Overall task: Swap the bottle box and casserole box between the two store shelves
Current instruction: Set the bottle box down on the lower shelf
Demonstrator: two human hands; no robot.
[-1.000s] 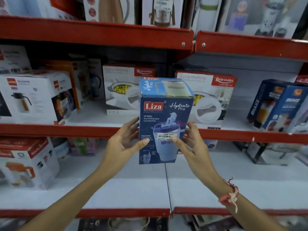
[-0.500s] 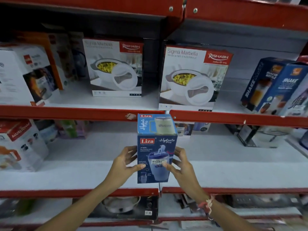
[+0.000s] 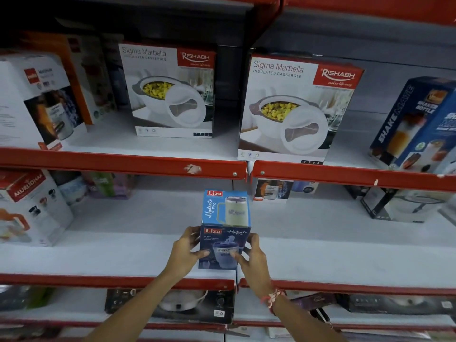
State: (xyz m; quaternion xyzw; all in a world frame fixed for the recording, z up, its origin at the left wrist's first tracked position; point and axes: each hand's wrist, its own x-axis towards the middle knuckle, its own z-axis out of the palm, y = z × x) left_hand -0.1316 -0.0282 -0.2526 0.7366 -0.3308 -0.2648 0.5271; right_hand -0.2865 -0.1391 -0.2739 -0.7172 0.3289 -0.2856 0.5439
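The blue Liza bottle box (image 3: pixel 225 213) stands upright near the front of the lower white shelf (image 3: pixel 320 243). My left hand (image 3: pixel 185 253) grips its left side and my right hand (image 3: pixel 251 257) grips its right side, thumbs on the front face. Whether its base touches the shelf I cannot tell. On the upper shelf (image 3: pixel 123 161) stand two white Sigma Marbella casserole boxes: one at centre left (image 3: pixel 170 90), one at centre right (image 3: pixel 296 109) close to the red front edge.
A white flask box (image 3: pixel 37 99) stands at upper left and blue shaker bottle boxes (image 3: pixel 417 124) at upper right. A Murlidhar box (image 3: pixel 32 206) sits at lower left, a clear-fronted dark box (image 3: pixel 399 206) at lower right. Red shelf rims cross the view.
Both hands have carried the bottle box down from in front of the upper shelf to the lower shelf. The view has tilted downward.
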